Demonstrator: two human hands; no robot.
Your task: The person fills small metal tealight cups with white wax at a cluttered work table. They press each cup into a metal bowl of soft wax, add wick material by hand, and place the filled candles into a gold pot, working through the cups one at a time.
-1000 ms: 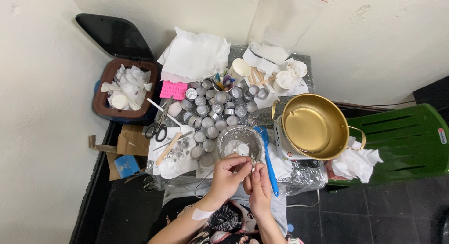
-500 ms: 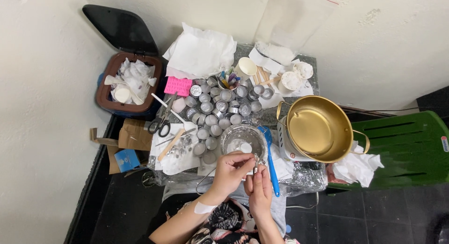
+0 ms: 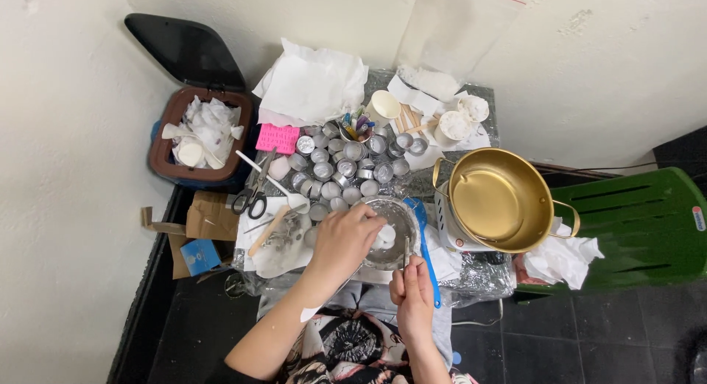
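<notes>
left hand [image 3: 345, 240]: fingers curled over glass bowl [image 3: 394, 240] rim, gripping white lump [image 3: 385, 234]
right hand [image 3: 412, 299]: pinching thin metal tool [image 3: 406, 251] upright beside bowl
gold pot [image 3: 499, 200]: right, on counter [image 3: 482, 270]

A gold pot [image 3: 498, 199] sits right of scattered small metal cups [image 3: 346, 167], black-handled scissors [image 3: 254, 196] and a paper-filled bin [image 3: 199, 137]

small white candle [image 3: 384, 235], in clear bowl [image 3: 398, 215]

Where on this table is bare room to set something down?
Little. The gold pot is empty inside; a strip of foil lies bare below it. The tin cups crowd the middle; left hand and right hand occupy the bowl.
</notes>
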